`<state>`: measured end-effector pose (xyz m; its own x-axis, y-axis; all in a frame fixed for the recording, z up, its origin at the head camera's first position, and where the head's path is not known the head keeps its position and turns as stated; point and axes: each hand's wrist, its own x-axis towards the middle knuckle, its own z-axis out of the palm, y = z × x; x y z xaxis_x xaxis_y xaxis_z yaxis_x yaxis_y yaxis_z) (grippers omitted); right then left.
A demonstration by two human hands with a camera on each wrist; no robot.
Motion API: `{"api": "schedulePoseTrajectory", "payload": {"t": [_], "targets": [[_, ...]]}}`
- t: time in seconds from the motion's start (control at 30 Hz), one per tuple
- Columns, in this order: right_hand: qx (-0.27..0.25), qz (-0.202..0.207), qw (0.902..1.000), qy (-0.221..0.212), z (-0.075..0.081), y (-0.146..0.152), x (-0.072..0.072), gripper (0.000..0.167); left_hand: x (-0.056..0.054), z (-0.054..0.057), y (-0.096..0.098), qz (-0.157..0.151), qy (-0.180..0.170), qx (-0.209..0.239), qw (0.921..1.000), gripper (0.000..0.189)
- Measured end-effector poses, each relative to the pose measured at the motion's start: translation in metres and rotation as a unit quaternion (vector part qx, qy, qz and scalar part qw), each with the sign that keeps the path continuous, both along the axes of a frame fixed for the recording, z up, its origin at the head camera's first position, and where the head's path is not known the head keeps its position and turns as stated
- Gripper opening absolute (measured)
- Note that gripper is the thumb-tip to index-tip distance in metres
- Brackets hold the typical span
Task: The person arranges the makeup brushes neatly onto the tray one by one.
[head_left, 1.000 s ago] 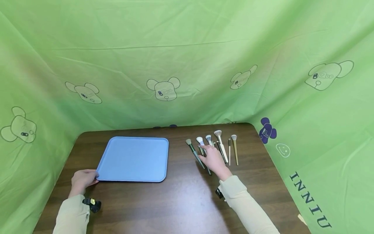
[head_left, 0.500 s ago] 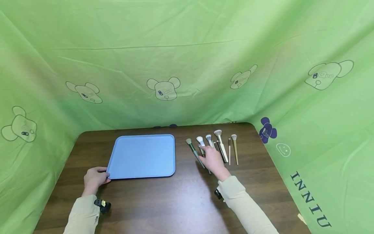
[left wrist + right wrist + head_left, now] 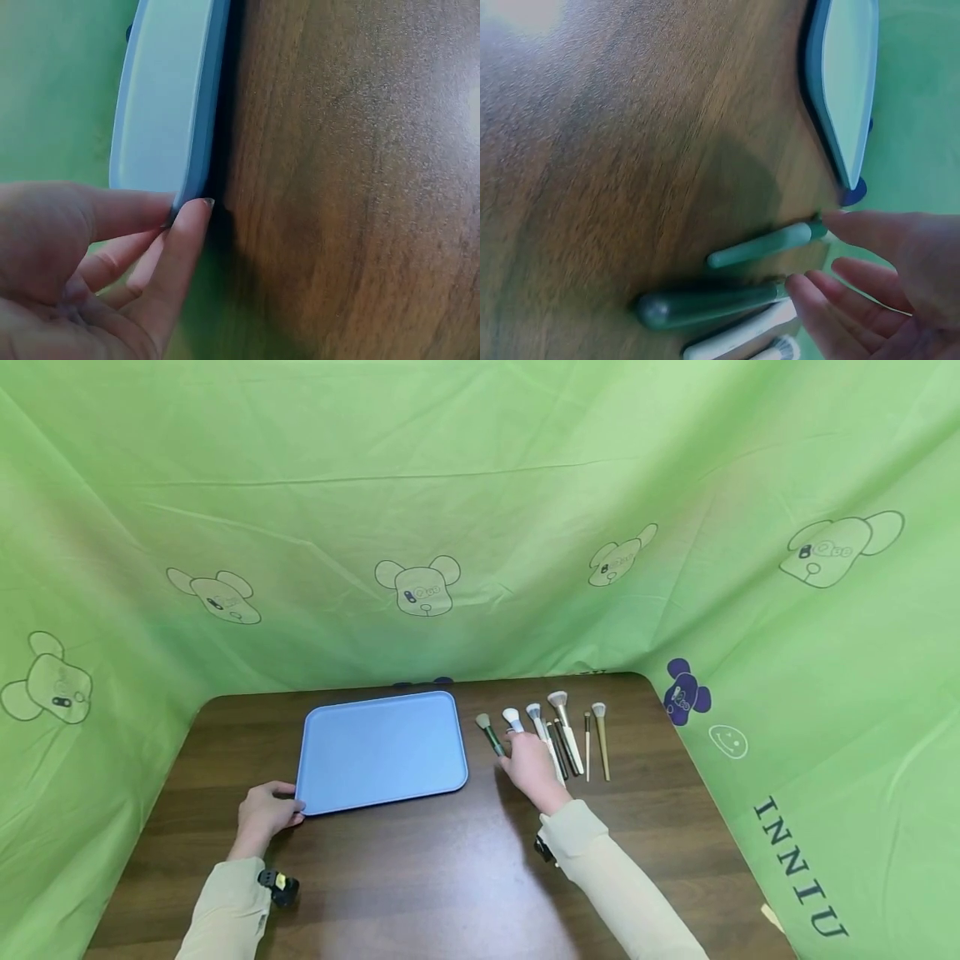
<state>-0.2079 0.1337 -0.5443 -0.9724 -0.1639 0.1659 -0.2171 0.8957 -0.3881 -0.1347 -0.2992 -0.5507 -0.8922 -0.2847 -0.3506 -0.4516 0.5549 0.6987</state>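
Observation:
My left hand (image 3: 266, 812) pinches the near left corner of a light blue rectangular tray (image 3: 382, 752); in the left wrist view the thumb lies on its rim and a fingertip beneath the edge. To the right, my right hand (image 3: 529, 768) reaches over several makeup brushes. In the right wrist view its thumb is at the upper end of a light green handle (image 3: 761, 246), and its index fingertip touches a thicker dark green handle (image 3: 712, 306). Thumb and fingers stand apart. The white-bristled brush (image 3: 512, 718) is partly hidden by the hand.
Right of the hand lie more makeup brushes, among them a large white-handled one (image 3: 567, 735), a thin one (image 3: 587, 747) and a tan-handled one (image 3: 602, 743). Green printed cloth (image 3: 450, 527) hangs behind and beside the brown wooden table (image 3: 420, 877).
My left hand has slid the tray rightward toward the brushes, and the tray has turned slightly, its right side swinging away. My right hand has shifted a little left over the brushes.

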Motion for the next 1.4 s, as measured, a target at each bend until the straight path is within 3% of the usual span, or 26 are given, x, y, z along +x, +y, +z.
{"api": "schedulePoseTrajectory", "payload": {"t": [0.17,0.3,0.4,0.53,0.67,0.8,1.03,1.4], "targets": [[0.011,-0.007,0.9999,-0.01,-0.001,-0.007,0.0,0.027,-0.001,-0.003,-0.001,-0.041,0.051,-0.045,0.9969,0.038],[0.027,-0.016,0.9994,-0.016,-0.002,-0.01,0.0,0.018,-0.003,-0.007,-0.001,-0.094,0.11,-0.09,0.9855,0.048],[0.039,-0.02,0.9989,-0.015,-0.004,-0.011,-0.001,0.014,-0.006,-0.01,0.001,-0.137,0.14,-0.116,0.9738,0.074],[0.049,-0.019,0.9985,-0.015,-0.006,-0.011,-0.001,0.014,-0.009,-0.015,0.007,-0.175,0.139,-0.108,0.9686,0.116],[0.046,-0.02,0.9985,-0.023,-0.005,-0.01,0.0,0.018,-0.011,-0.02,0.011,-0.204,0.134,-0.113,0.9631,0.133],[0.047,-0.022,0.9982,-0.031,-0.004,-0.009,0.0,0.02,-0.011,-0.024,0.012,-0.21,0.143,-0.122,0.9594,0.132],[0.06,-0.023,0.9975,-0.029,-0.006,-0.008,0.0,0.026,-0.015,-0.027,0.011,-0.21,0.142,-0.118,0.9602,0.131],[0.056,-0.028,0.9975,-0.031,-0.008,-0.008,0.0,0.026,-0.03,-0.02,0.012,-0.225,0.123,-0.105,0.9608,0.128]]}}
